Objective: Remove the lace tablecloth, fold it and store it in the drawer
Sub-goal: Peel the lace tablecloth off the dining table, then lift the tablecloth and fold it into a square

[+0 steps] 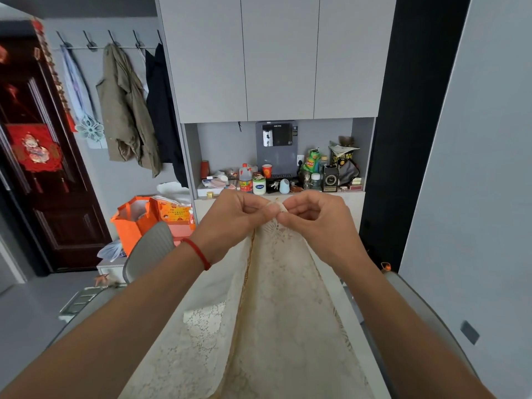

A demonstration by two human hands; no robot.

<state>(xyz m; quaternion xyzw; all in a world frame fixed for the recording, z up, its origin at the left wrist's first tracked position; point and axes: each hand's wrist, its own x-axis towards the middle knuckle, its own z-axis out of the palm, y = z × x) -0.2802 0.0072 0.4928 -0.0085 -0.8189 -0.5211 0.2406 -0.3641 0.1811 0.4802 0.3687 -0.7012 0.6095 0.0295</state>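
- Now both hands meet in front of the tall grey wall cabinet (276, 59), lifted just below its cluttered open shelf (285, 188).
- The left hand (230, 217), with a red cord bracelet (198, 253) at its wrist, is closed in a pinch on the top of the cream floral lace tablecloth (276, 298); the right hand (319, 217) pinches the same bunched edge, fingertips touching the left's.
- From that pinch the tablecloth hangs down towards the camera in two layers, with a gold-trimmed border running down the left fold; it widens below and its lower part drapes out of view at the bottom edge, so I cannot tell whether it is wholly clear of the desk.
- The step in hand looks like matching two corners so the cloth halves cleanly, with removal apparently done or nearly so and the storing still ahead.
- To do it well, line the two corners up exactly before sliding the hands apart along the top edge, so the borders lie on each other rather than skewed.
- Lace is limp and catches easily; a light shake while held high should let the layers fall flat without twisting.
- A flat cabinet front (354, 208) sits directly under the open shelf; it may be the drawer, though no handle shows.
- Keep the hanging cloth away from the grey curved chair back (152, 249) left of the hands.
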